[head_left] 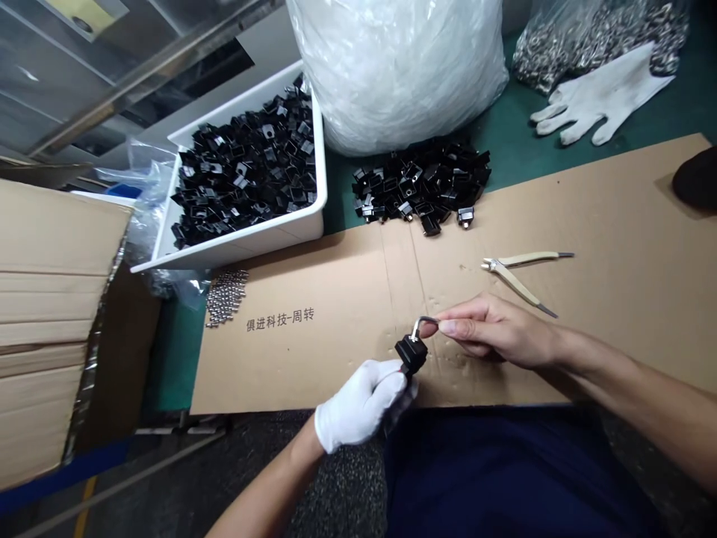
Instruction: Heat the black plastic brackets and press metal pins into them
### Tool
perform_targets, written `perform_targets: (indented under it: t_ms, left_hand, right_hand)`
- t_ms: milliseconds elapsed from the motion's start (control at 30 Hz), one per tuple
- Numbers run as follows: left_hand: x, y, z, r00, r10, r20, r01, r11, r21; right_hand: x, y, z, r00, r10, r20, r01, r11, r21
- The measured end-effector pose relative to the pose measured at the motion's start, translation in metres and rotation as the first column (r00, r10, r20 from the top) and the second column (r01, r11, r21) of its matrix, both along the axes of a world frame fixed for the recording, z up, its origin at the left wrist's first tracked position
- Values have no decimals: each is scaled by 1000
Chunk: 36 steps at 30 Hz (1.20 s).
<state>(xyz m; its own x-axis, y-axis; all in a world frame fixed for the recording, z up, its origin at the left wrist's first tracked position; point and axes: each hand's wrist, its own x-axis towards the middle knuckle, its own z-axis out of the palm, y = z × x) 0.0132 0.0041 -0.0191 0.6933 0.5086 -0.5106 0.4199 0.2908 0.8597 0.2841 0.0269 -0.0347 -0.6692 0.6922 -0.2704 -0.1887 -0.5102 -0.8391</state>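
My left hand wears a white glove and is closed round a small black block-shaped part, which points up and tilts over the near edge of the cardboard. Bare, my right hand pinches the end of a bent metal hex key between thumb and fingers. The other end of the key meets the silvery top of the black part; how deep it sits I cannot tell. Beyond my right hand lie pale-handled pliers, their handles spread.
A white bin holds many black parts, with a loose pile beside it. Small metal pins lie at left on the cardboard sheet. Behind are a big plastic bag, a white glove and bagged metal pieces.
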Motion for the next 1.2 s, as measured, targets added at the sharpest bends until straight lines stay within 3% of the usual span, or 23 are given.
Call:
perform_targets:
  t_ms: [133, 267, 567, 833, 967, 1067, 1200]
  left_hand:
    - [9, -15, -9, 985, 172, 29, -170, 984, -56]
    - [18, -25, -15, 957, 281, 64, -281, 960, -14]
    - [29, -27, -12, 927, 373, 42, -374, 905, 203]
    - [37, -34, -14, 886, 456, -89, -379, 820, 428]
    - [34, -29, -11, 889, 436, -139, -291, 774, 563]
    - [23, -22, -9, 894, 400, -203, -177, 730, 660]
    - [7, -12, -8, 892, 317, -322, 33, 665, 746]
  right_hand:
    - [-20, -16, -11, 988, -141, -59, 139, 990, -37]
    - [-38, -31, -16, 959, -279, -48, 277, 960, -47]
    - [-60, -47, -7, 863, -504, 37, 502, 863, 48]
    - [-75, -61, -18, 751, -650, 114, 626, 756, 192]
    - [-63, -54, -17, 808, -581, 97, 561, 810, 174]
    - [-40, -42, -11, 899, -431, 77, 420, 898, 128]
    - [-5, -25, -5, 968, -224, 115, 217, 973, 73]
